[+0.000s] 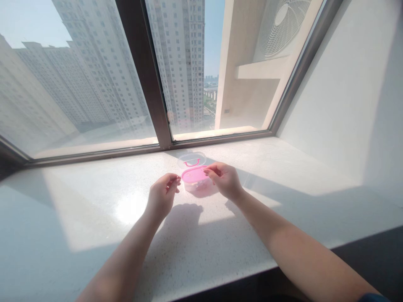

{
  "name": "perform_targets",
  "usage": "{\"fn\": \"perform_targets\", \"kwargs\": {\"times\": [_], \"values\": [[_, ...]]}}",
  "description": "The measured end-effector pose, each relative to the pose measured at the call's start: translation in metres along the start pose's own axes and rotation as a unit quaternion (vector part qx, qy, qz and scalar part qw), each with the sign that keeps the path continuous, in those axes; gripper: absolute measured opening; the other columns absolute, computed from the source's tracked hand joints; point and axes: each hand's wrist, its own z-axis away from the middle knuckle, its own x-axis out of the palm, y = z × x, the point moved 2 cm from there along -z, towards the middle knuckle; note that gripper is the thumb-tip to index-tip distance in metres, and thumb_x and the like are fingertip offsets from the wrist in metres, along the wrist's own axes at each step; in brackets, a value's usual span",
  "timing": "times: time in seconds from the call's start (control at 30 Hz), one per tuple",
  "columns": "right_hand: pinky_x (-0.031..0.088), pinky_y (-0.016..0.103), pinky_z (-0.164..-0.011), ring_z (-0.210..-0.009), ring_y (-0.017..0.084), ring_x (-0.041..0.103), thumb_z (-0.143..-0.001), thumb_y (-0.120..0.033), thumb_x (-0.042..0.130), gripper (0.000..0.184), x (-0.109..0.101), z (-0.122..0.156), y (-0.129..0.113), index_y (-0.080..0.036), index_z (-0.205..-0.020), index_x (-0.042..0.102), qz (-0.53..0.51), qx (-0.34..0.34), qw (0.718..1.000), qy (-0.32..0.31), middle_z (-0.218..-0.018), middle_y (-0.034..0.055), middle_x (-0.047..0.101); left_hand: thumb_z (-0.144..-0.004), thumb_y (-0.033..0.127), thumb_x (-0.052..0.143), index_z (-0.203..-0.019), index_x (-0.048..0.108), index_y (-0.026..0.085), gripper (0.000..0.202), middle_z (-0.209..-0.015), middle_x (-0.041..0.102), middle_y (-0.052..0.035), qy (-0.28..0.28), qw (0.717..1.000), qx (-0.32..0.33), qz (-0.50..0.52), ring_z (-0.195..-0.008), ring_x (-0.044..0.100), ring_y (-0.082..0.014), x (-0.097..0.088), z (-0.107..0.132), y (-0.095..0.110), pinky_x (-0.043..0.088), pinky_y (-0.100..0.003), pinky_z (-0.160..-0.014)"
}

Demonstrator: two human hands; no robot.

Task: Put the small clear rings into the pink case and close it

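Observation:
A small oval plastic box (197, 186) with clear sides stands on the windowsill, with small items faintly visible inside. Across its top lies a pink oval tray or inner lid (193, 174). Behind it is the box's clear lid (191, 160), swung back, with a pink handle (192, 163). My left hand (163, 191) is closed in a pinch beside the box's left end; whatever its fingertips hold is too small to tell. My right hand (225, 179) also pinches, its fingertips over the right end of the pink piece. Whether they grip its edge or something tiny is unclear.
The pale speckled windowsill (201, 247) carries bright sun and hard shadows. A dark window frame (154, 79) rises at the back, with tower blocks and an air-conditioner fan outside. A white side wall (340, 105) bounds the right. The sill's front edge drops into darkness.

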Motion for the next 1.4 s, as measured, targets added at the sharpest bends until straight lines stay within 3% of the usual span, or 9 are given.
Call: {"fn": "perform_targets", "kwargs": {"times": [0.33, 0.6, 1.4], "values": [[0.041, 0.023, -0.050, -0.051, 0.011, 0.052, -0.082, -0.033, 0.064, 0.020, 0.003, 0.001, 0.000, -0.015, -0.079, 0.072, -0.030, 0.021, 0.999, -0.007, -0.061, 0.0012, 0.064, -0.086, 0.033, 0.055, -0.088, 0.062, 0.016, 0.019, -0.072, 0.067, -0.0028, -0.006, 0.997, -0.047, 0.062, -0.055, 0.058, -0.0123, -0.003, 0.001, 0.007, 0.040, -0.022, -0.045], [0.042, 0.024, -0.054, -0.057, 0.012, 0.052, -0.083, -0.028, 0.063, 0.017, 0.008, 0.008, -0.007, -0.015, -0.074, 0.069, -0.016, -0.035, 0.999, -0.026, -0.066, 0.0020, 0.064, -0.084, 0.030, 0.057, -0.088, 0.062, 0.014, 0.017, -0.074, 0.066, -0.0042, 0.005, 0.991, -0.068, 0.111, -0.055, 0.054, -0.0110, 0.000, -0.002, 0.001, 0.037, -0.021, -0.043], [0.039, 0.023, -0.052, -0.055, 0.012, 0.051, -0.084, -0.029, 0.059, 0.021, 0.008, 0.006, -0.006, -0.015, -0.072, 0.067, -0.009, -0.009, 0.999, -0.044, -0.062, 0.0000, 0.060, -0.086, 0.033, 0.056, -0.086, 0.064, 0.016, 0.019, -0.075, 0.067, -0.0036, -0.028, 0.997, -0.028, 0.073, -0.062, 0.057, -0.0136, 0.000, 0.002, 0.012, 0.045, -0.024, -0.054]]}}
